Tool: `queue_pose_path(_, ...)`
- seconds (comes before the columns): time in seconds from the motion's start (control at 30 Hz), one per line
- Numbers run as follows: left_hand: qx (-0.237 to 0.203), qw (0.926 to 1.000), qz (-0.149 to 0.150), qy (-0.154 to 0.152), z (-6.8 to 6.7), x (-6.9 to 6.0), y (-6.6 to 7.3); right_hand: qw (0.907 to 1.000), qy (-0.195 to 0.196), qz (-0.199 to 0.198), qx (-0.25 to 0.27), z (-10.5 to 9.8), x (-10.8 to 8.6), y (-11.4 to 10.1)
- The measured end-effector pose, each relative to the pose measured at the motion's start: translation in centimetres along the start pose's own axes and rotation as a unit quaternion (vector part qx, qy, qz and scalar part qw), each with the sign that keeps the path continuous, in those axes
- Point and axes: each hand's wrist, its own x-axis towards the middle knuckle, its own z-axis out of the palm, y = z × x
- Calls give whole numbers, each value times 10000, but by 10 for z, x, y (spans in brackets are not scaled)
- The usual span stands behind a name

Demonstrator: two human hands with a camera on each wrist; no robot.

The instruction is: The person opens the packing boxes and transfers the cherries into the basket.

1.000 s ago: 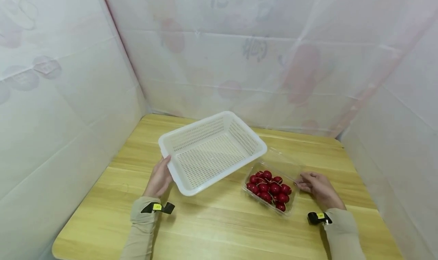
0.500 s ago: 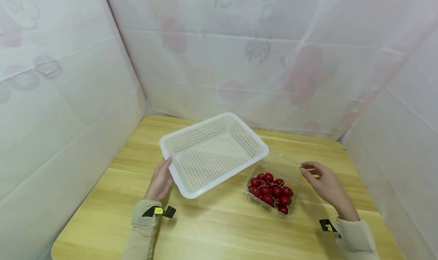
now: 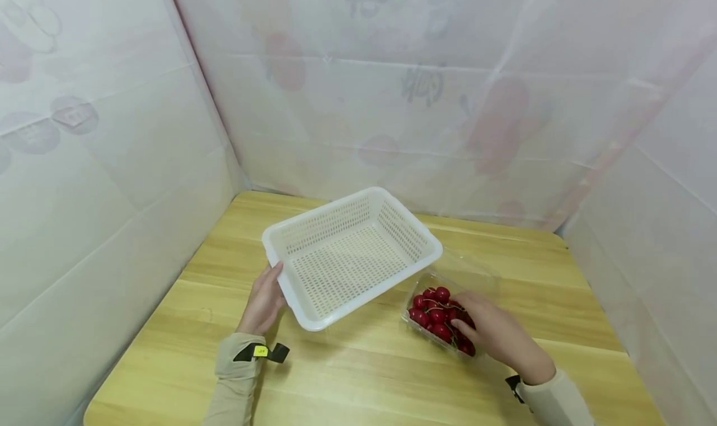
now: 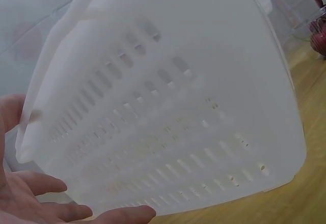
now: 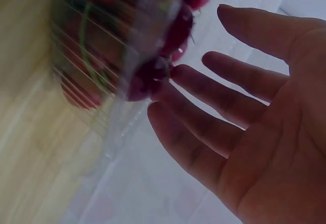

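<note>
A white perforated plastic basket [image 3: 347,264] [image 4: 219,107] stands tilted above the table, with nothing inside. My left hand [image 3: 263,301] [image 4: 35,198] grips its left end, thumb over the rim and fingers spread beneath. To the right, a clear plastic box [image 3: 430,337] [image 5: 114,117] holds several dark red cherries [image 3: 435,314] [image 5: 178,30] with green stems. Over the box's right side reaches my right hand [image 3: 498,332] [image 5: 270,127]; its fingers are extended and spread at the cherries. The right wrist view shows nothing in its palm, and whether the fingertips touch is unclear.
The box's clear lid [image 3: 470,270] lies folded back behind it, near the basket's right corner. Wood-grain table [image 3: 358,382] extends in front. White printed sheets [image 3: 358,121] enclose the left, back and right sides.
My right hand has left the lid's edge, risen slightly to the right, then come down left over the cherries. The left hand and basket have stayed almost still.
</note>
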Motion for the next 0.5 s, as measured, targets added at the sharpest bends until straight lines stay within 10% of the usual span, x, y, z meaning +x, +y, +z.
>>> queue_pose_path(0.5,38,10000,38,23,0,-1,-3,9989,319,-308,-182,24,4,-2)
